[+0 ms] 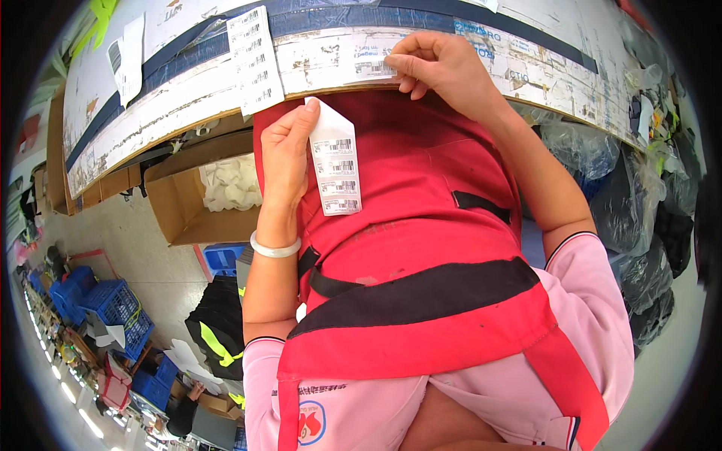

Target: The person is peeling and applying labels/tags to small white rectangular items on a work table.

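Observation:
My left hand [286, 150] is closed on a white strip of barcode labels [336, 167], gripping its top between thumb and fingers. The strip hangs over my red apron, just below the table edge. At the edge of the worn white table, my right hand [444, 71] pinches the right end of a small white barcode label [372, 69]. Whether that label is stuck to the surface or only held against it, I cannot tell. A longer sheet of barcode labels [256, 60] lies on the table left of my right hand and hangs slightly over the edge.
The table [316, 64] is patched with blue tape [331, 22]. Another white label sheet [128, 60] lies at its left. Below stands an open cardboard box [177, 199] with crumpled white material. Blue crates [120, 312] are on the left; bagged dark goods [624, 203] are piled right.

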The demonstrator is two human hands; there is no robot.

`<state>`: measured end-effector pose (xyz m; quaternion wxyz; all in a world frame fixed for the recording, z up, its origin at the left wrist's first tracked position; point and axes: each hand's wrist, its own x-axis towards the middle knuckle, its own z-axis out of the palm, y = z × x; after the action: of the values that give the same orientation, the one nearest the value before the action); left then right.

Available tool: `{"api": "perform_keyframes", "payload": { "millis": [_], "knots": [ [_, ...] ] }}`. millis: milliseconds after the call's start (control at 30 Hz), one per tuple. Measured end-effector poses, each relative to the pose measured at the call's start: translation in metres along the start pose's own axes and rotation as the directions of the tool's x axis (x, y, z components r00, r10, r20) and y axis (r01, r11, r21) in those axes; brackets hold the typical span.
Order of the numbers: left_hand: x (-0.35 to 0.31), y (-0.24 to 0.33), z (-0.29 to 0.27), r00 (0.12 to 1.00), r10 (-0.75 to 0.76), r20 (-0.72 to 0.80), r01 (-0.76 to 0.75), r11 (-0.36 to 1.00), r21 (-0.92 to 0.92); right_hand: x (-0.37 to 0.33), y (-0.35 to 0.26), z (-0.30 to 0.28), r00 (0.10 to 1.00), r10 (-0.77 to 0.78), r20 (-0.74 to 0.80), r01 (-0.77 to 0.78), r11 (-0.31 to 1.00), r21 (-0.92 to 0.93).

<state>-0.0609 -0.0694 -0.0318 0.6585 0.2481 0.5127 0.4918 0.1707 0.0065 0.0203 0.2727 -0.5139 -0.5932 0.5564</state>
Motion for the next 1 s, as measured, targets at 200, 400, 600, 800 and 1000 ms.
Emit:
{"api": "perform_keyframes", "payload": {
  "millis": [200,400,600,800,1000],
  "knots": [
    [0.003,0.002,0.005,1.0,0.002,0.016,-0.002,1.0,-0.005,0.012,0.001,0.001,0.996,0.069,0.053,-0.069,0.998,0.009],
    [0.002,0.002,0.007,1.0,-0.003,0.024,0.004,1.0,-0.029,0.014,0.006,0.004,0.997,0.068,0.037,-0.069,0.997,0.027],
    [0.003,0.0,0.008,1.0,-0.023,0.021,0.024,0.998,-0.05,0.016,0.008,0.004,0.996,0.076,0.042,-0.078,0.996,0.033],
    [0.003,0.0,0.006,1.0,-0.015,0.027,0.016,0.999,-0.04,0.017,0.007,0.006,0.997,0.073,0.038,-0.073,0.997,0.019],
    [0.003,-0.002,0.006,1.0,-0.005,0.022,0.005,1.0,-0.021,0.017,0.005,0.006,0.995,0.093,0.043,-0.093,0.996,0.006]
  ]
}}
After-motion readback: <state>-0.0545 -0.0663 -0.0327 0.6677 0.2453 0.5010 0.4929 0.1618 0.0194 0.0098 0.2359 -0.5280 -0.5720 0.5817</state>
